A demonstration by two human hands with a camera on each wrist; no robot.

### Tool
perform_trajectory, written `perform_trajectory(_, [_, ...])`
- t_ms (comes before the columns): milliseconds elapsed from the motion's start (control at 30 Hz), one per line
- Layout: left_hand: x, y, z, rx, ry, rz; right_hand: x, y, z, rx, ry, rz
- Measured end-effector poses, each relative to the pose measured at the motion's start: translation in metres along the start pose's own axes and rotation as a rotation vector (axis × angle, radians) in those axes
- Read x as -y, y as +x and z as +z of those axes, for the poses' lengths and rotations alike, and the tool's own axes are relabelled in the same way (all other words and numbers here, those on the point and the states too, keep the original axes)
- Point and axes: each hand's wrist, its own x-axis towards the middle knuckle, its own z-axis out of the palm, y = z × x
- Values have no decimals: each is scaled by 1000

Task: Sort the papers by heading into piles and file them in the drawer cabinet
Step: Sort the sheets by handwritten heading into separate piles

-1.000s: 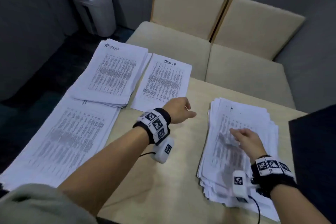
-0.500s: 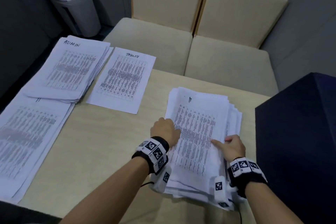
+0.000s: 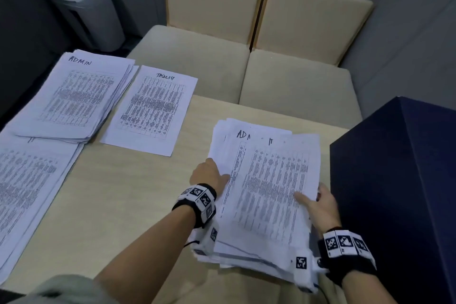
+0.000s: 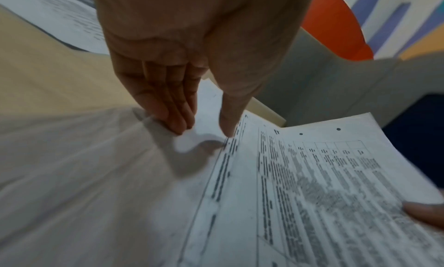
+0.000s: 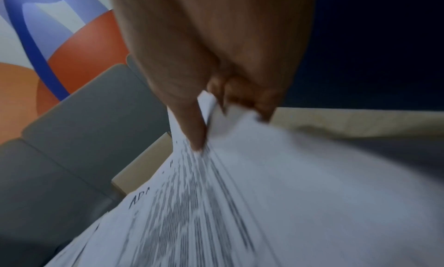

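Note:
An unsorted stack of printed papers lies on the right of the wooden table. My right hand pinches the right edge of its top sheet, headed "IT", thumb on top and fingers beneath; the right wrist view shows that pinch. The sheet below shows "AD". My left hand rests with straight fingers on the stack's left edge. Sorted piles lie at left: ADMIN, a single TASKLIST sheet, and a third pile.
A dark blue cabinet stands right beside the stack and my right hand. Two beige chairs are pushed up to the table's far edge. A grey and blue machine stands on the floor at the far left.
My left hand came from mid-table onto the stack's left edge. My right hand took the top sheet's right edge and slid it right, uncovering the "AD" heading beneath.

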Motion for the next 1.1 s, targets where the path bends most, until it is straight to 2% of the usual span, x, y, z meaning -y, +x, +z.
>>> perform_trajectory(67, [0,-1,5,-5,63,16,-3,-1,-1,83,9,57])
perform_trajectory(167, [3,1,13,-24,6,51,-1,-5,-4,63,145,128])
perform_trajectory(300, [12,-4,8,-99,-335,162,25,-21,1,165,409,151])
perform_trajectory(367, [18,-7,-3,-96,-484,215,41,-31,9,227,507,140])
perform_trajectory(467, [35,-10,-21,-49,-755,224,56,-39,27,315,560,122])
perform_trajectory(533, [54,-15,-35,-44,-923,192,58,-39,44,365,578,116])
perform_trajectory(600, [85,-23,-51,-128,-976,129,52,-35,63,346,588,103])
perform_trajectory(667, [127,-32,-64,-224,-979,43,41,-31,82,302,482,81])
perform_trajectory(800, [225,-57,-87,-410,-932,-151,17,-26,105,178,283,129])
perform_trajectory(967, [313,-83,-126,-447,-877,-258,13,-18,116,128,35,112])
perform_trajectory(1100, [371,-84,-176,-530,-915,-325,41,-36,124,73,-22,81])
